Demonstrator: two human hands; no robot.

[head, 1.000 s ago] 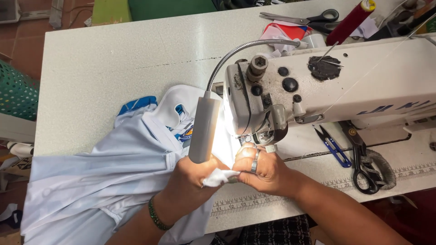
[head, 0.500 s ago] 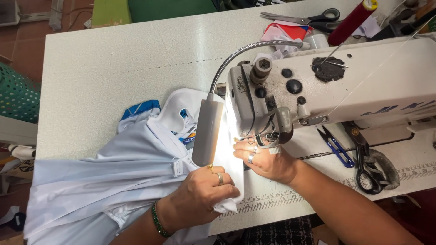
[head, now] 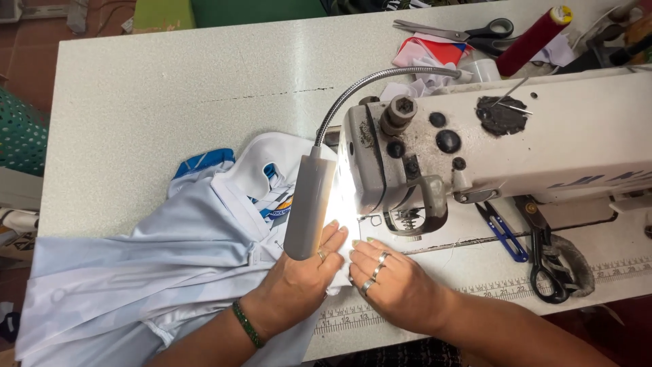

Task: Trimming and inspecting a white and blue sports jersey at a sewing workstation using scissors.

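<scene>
A pale blue and white shirt (head: 156, 265) with a blue crest lies spread over the left of the sewing table. My left hand (head: 299, 282) presses flat on its edge, just below the grey lamp head (head: 309, 204). My right hand (head: 390, 282), wearing rings, lies flat on the same edge beside it, fingertips at the presser foot (head: 401, 224) of the white sewing machine (head: 516, 149). Bright lamp light washes out the fabric under the needle.
Black scissors (head: 543, 258) and blue thread snips (head: 502, 231) lie right of the needle. Another pair of scissors (head: 468, 28), a dark red thread cone (head: 533, 37) and fabric scraps sit behind the machine. A ruler strip (head: 475, 292) runs along the table's front edge.
Both hands have come together flat on the shirt's edge in front of the presser foot; the left hand moved up from lower on the fabric. The shirt has shifted slightly.
</scene>
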